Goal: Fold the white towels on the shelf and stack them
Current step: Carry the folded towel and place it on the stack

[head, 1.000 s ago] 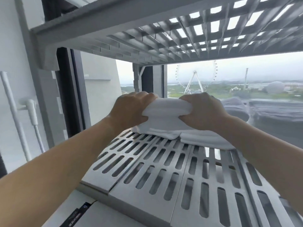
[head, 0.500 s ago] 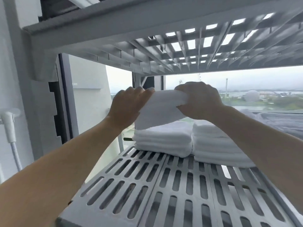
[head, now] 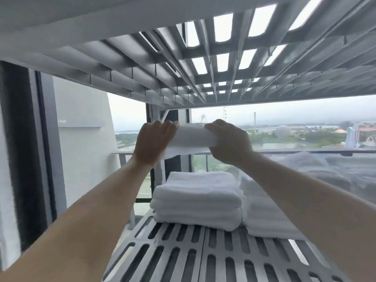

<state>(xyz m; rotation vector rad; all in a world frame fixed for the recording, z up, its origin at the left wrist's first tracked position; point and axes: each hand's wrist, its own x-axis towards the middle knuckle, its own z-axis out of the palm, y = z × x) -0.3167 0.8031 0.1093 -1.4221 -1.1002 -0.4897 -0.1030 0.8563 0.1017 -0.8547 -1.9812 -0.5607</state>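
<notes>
A folded white towel (head: 192,138) hangs in the air between the two shelf levels. My left hand (head: 152,142) grips its left end and my right hand (head: 228,141) grips its right end, fingers curled over the top edge. Well below it, a stack of folded white towels (head: 196,198) lies on the grey slotted shelf (head: 203,255). A second white towel stack (head: 264,216) sits right beside it, partly hidden by my right forearm.
The grey slatted upper shelf (head: 203,64) runs close overhead. A dark window frame (head: 26,159) and white wall stand at the left. Behind the shelf is a window. A heap of pale fabric (head: 335,171) lies at the right.
Both hands have lifted the folded towel up off the stack, from touching it to well above it. The camera has tilted upward, showing more of the upper shelf.
</notes>
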